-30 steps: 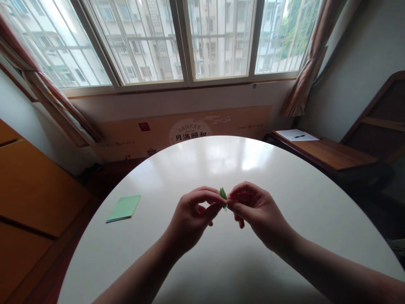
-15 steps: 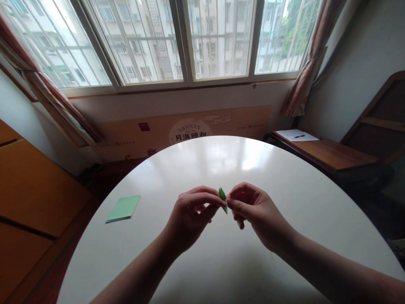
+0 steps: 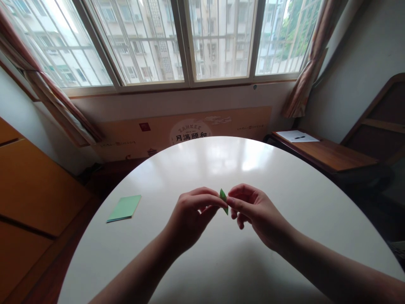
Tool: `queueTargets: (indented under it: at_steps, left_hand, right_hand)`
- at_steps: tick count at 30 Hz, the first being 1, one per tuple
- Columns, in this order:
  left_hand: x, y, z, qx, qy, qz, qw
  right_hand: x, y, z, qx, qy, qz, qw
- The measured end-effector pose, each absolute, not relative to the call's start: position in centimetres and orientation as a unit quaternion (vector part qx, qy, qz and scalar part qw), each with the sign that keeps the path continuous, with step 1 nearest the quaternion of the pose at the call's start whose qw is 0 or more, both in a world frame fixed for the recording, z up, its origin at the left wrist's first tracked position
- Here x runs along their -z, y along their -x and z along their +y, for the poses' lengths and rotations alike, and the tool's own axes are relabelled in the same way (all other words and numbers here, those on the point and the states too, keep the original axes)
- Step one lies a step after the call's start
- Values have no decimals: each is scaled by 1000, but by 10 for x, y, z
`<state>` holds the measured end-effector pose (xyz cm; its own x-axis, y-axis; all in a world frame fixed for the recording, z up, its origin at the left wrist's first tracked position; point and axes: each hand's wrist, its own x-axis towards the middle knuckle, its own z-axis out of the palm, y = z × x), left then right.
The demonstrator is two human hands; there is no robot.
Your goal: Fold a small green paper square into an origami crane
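A small piece of folded green paper [image 3: 223, 196] is held up over the white table, edge-on to me, with pointed ends at top and bottom. My left hand [image 3: 198, 213] pinches it from the left between thumb and fingers. From the other side, my right hand [image 3: 249, 204] has thumb and forefinger closed at its right edge, while the lower fingers curl loosely. The fingertips hide the middle of the folded paper, so its full shape cannot be made out.
A stack of square green paper sheets [image 3: 125, 208] lies at the left on the round white table [image 3: 202, 270]. Beyond the table's right edge stands a wooden desk [image 3: 343, 155] bearing a white sheet with a pen [image 3: 300, 137]. A window with curtains is behind.
The folded paper has turned slightly, showing a narrower side between the fingers. Both hands keep their pinch on it, nearly in the same place. The stack has not moved.
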<state>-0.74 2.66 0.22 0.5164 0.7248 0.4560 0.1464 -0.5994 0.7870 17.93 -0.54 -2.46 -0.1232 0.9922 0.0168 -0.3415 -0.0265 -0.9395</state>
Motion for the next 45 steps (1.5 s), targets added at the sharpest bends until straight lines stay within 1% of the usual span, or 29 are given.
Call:
queueTargets:
  at_steps: [2, 7, 10, 16, 20, 22, 27, 35, 39, 45]
  left_hand:
    - [-2, 6, 26, -412, -775, 283, 386]
    - [-5, 1, 26, -436, -645, 336, 531]
    - [-6, 1, 25, -414, -619, 355, 565]
    - [-8, 0, 20, -360, -639, 371, 569]
    - [-10, -2, 20, -360, -628, 384, 573]
    - [-10, -2, 20, -367, -637, 386, 557]
    - [-8, -1, 18, -380, -670, 398, 498]
    - [-6, 2, 19, -369, -700, 393, 468]
    - [-5, 2, 20, -359, -693, 400, 481]
    - [-5, 1, 23, -337, -665, 387, 542]
  right_hand:
    - [25, -179, -5, -605, 376, -439, 547]
    - [25, -178, -6, -579, 375, -450, 568]
    - [25, -178, -7, -556, 370, -467, 579]
    - [24, -176, -12, -493, 385, -500, 599]
    - [22, -174, -14, -469, 385, -506, 613]
    - [22, -174, -14, -467, 392, -506, 610]
    - [25, -176, -11, -490, 411, -510, 575]
    - [25, -179, -8, -532, 398, -540, 517]
    - [25, -179, -7, -548, 403, -537, 500]
    - [23, -180, -8, -538, 415, -530, 508]
